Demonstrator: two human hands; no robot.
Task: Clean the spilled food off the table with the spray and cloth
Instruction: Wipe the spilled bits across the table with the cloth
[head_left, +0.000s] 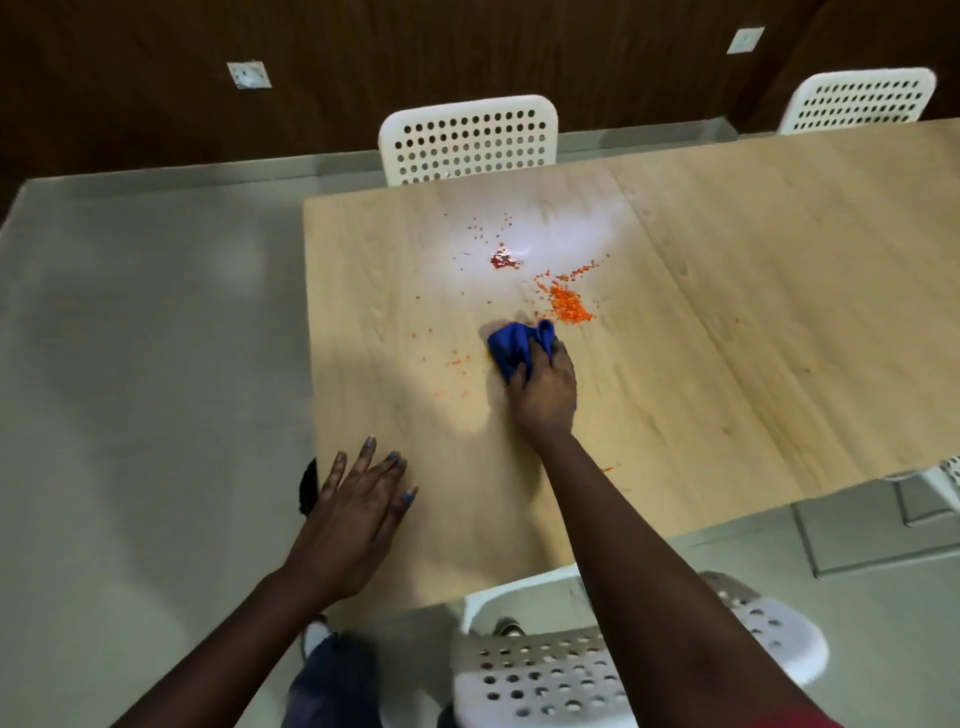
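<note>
My right hand (545, 387) is gripping the crumpled blue cloth (517, 347), fingers partly hidden, beside scattered orange crumbs (569, 306); my left hand (358, 512) is resting flat, fingers spread, on the light wooden counter (727, 312).

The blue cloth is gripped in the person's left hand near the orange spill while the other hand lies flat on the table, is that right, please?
Not quite: the head view shows the blue cloth gripped in the right hand, not the left. It is near the orange spill, and the other hand, the left hand, lies flat on the table.
</note>
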